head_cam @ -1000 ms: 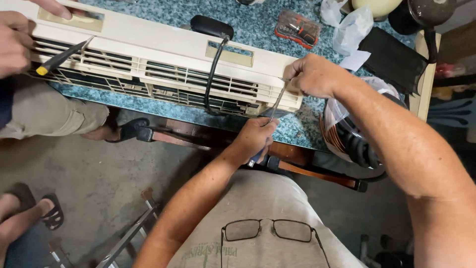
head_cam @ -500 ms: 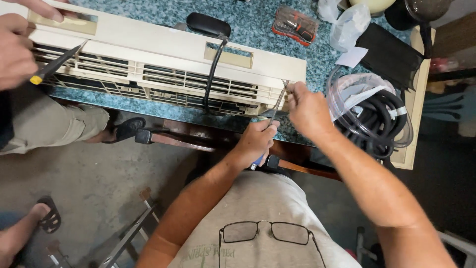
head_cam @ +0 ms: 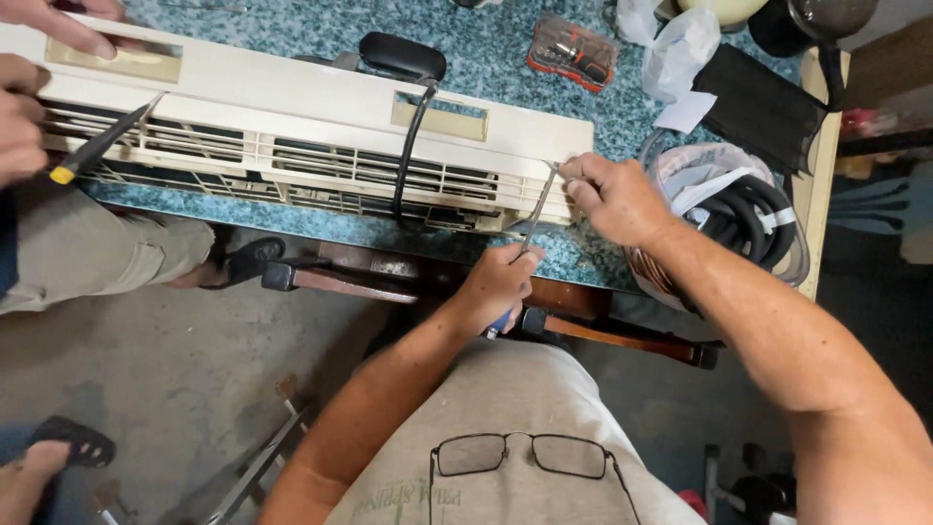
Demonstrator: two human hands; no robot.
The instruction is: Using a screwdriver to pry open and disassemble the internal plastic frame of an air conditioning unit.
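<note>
A long cream air-conditioner casing [head_cam: 292, 107] with slotted vents lies across a speckled blue-green table [head_cam: 505, 58]. My left hand [head_cam: 501, 285] grips the blue handle of a screwdriver [head_cam: 535, 219] whose shaft slants up to the casing's right end. My right hand [head_cam: 614, 197] pinches the shaft's tip against that corner. A black cable [head_cam: 408, 146] runs over the casing's middle.
Another person's hands [head_cam: 29, 107] at the far left hold a yellow-tipped black tool [head_cam: 97, 146] to the vents. A red bit case [head_cam: 573, 49], plastic bags, a black pouch and a bag of coiled black hose [head_cam: 739, 209] lie at the right. Wooden chair legs stand below the table.
The view has shifted slightly. My right hand has slid a little left and down along the casing's right end; my left hand stays on the screwdriver handle.
</note>
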